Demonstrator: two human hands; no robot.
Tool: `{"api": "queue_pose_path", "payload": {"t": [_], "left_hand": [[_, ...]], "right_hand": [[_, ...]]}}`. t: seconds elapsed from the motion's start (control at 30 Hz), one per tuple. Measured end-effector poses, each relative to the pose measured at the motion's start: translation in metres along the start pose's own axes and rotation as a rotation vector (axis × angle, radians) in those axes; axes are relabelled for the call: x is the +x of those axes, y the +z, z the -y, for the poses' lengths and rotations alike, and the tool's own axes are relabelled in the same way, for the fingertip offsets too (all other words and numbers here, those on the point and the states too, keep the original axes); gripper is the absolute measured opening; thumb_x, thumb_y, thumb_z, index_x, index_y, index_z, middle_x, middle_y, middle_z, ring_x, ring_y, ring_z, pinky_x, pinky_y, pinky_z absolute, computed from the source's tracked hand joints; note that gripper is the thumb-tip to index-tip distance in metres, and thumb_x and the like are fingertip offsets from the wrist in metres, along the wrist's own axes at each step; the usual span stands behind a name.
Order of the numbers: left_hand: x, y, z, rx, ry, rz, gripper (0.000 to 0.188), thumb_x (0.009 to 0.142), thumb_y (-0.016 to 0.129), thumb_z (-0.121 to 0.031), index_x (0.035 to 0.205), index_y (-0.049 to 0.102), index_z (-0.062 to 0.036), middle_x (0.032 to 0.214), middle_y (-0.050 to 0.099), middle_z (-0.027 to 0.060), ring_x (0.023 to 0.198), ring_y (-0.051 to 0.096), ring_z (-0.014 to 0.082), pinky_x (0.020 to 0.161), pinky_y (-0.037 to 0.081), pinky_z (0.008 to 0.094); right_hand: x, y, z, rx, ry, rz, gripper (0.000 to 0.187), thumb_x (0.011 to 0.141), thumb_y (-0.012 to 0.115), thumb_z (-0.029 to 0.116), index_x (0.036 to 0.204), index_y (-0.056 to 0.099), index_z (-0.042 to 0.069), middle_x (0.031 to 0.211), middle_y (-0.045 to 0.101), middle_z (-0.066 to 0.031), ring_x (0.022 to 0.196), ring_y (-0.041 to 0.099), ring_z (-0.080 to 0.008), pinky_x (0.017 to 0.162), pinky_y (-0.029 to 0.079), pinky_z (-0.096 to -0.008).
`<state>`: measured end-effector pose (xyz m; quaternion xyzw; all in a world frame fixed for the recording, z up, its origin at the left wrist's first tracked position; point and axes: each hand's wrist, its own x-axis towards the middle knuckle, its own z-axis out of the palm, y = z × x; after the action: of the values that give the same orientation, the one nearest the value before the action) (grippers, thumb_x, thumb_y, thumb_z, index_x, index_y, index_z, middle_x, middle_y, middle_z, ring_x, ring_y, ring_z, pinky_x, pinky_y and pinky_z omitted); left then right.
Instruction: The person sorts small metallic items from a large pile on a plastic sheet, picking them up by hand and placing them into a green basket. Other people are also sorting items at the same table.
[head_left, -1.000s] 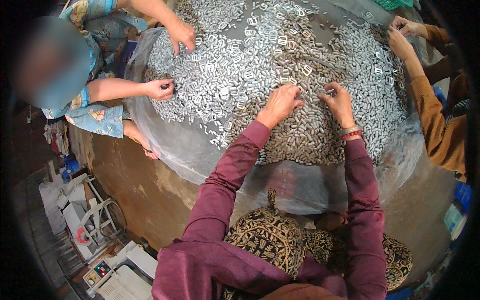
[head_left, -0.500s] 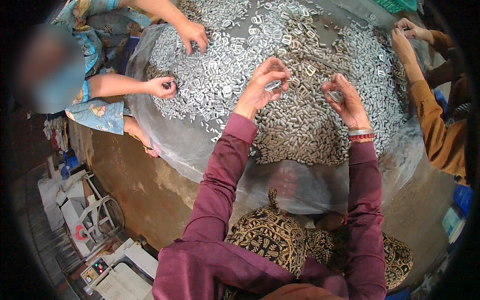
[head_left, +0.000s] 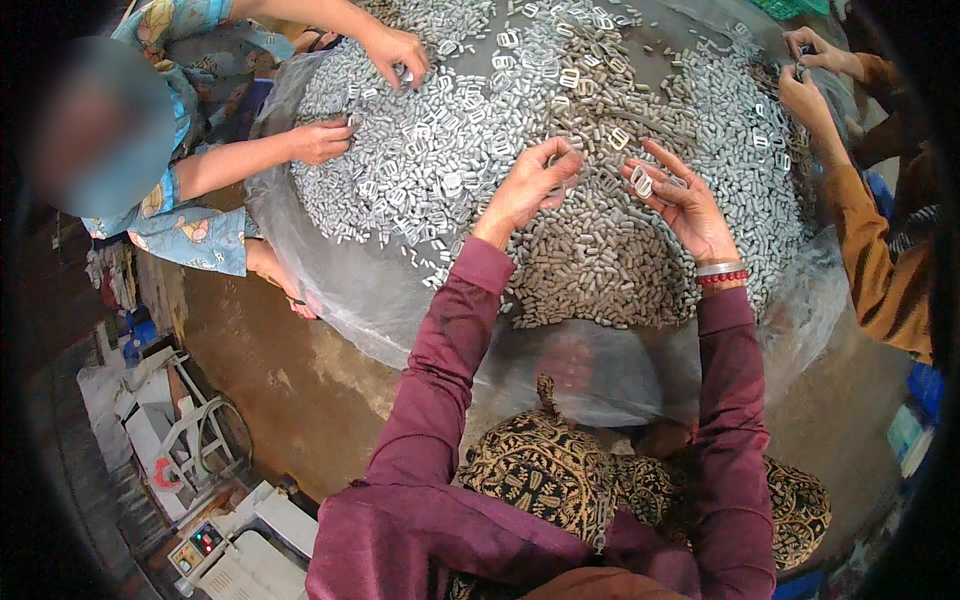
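Note:
My right hand (head_left: 692, 215) holds a pale metal slide buckle (head_left: 641, 181) at its fingertips, its other fingers spread. My left hand (head_left: 530, 188) is closed just left of it, thumb and fingertips together; whatever lies between them I cannot make out. Both hands hover over a wide heap of small grey pellet-like pieces (head_left: 600, 270), darker brown-grey in the middle and paler at the sides. Loose buckles lie scattered on the heap, one yellowish buckle (head_left: 618, 138) just beyond my hands.
A clear plastic sheet (head_left: 370, 310) lies beneath the heap, its edge toward me. At the left, a co-worker's hands (head_left: 322, 142) reach over the pile; another person's hands (head_left: 815, 70) work at the far right. A pale machine (head_left: 250, 565) stands at lower left.
My right hand has opened its fingers and brought a buckle to its fingertips. My left fingers have turned downward, hiding the shiny piece seen before. The left co-worker's upper hand has moved right.

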<state>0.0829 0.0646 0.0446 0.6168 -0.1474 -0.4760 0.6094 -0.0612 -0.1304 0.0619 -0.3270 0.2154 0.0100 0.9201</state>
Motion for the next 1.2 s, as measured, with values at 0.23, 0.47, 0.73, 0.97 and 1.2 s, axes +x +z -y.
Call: {"api": "queue_pose_path", "payload": {"t": [0.23, 0.47, 0.73, 0.97, 1.2], "left_hand": [[-0.007, 0.015, -0.018, -0.637, 0.042, 0.076, 0.019, 0.088, 0.058, -0.027, 0.085, 0.054, -0.0083, 0.085, 0.055, 0.0057, 0.066, 0.053, 0.0127, 0.035, 0.035, 0.0183], [0.033, 0.018, 0.056, 1.088, 0.53, -0.236, 0.029, 0.074, 0.074, -0.022, 0.092, 0.061, -0.0024, 0.076, 0.059, 0.0124, 0.072, 0.059, 0.0296, 0.069, 0.047, 0.0372], [-0.015, 0.001, -0.003, -0.307, 0.063, -0.067, 0.012, 0.082, 0.06, -0.014, 0.079, 0.051, -0.0058, 0.072, 0.054, 0.0062, 0.068, 0.057, 0.0149, 0.036, 0.04, 0.021], [0.003, -0.023, -0.023, -0.061, 0.206, -0.042, 0.021, 0.075, 0.056, 0.001, 0.096, 0.055, -0.0041, 0.082, 0.052, 0.0053, 0.063, 0.056, 0.0145, 0.038, 0.041, 0.0227], [0.044, -0.018, 0.026, 1.465, 0.396, -0.146, 0.027, 0.077, 0.068, -0.015, 0.104, 0.066, -0.0159, 0.086, 0.057, 0.0139, 0.081, 0.058, 0.032, 0.073, 0.048, 0.0403]], "right_hand": [[-0.005, 0.001, 0.0, 0.152, -0.026, -0.181, 0.042, 0.087, 0.057, 0.017, 0.123, 0.05, -0.003, 0.091, 0.053, -0.0065, 0.079, 0.054, -0.017, 0.066, 0.051, -0.0273], [0.029, -0.004, 0.011, -0.611, 0.043, -0.224, 0.025, 0.087, 0.062, 0.02, 0.105, 0.06, 0.004, 0.069, 0.048, 0.0047, 0.061, 0.04, -0.0013, 0.046, 0.027, -0.0187], [0.106, -0.038, -0.036, -1.776, -0.382, -0.322, 0.036, 0.083, 0.063, 0.022, 0.111, 0.052, 0.004, 0.105, 0.056, -0.0225, 0.094, 0.057, -0.0433, 0.079, 0.047, -0.05], [0.05, -0.015, -0.06, -1.921, -0.312, -0.274, 0.024, 0.085, 0.059, 0.018, 0.101, 0.049, 0.004, 0.1, 0.05, -0.0197, 0.081, 0.061, -0.0391, 0.065, 0.05, -0.0486], [0.002, -0.016, -0.033, -1.414, -0.355, -0.267, 0.029, 0.083, 0.066, 0.031, 0.075, 0.064, 0.003, 0.079, 0.053, -0.0066, 0.064, 0.055, -0.0223, 0.054, 0.042, -0.0305]]}}
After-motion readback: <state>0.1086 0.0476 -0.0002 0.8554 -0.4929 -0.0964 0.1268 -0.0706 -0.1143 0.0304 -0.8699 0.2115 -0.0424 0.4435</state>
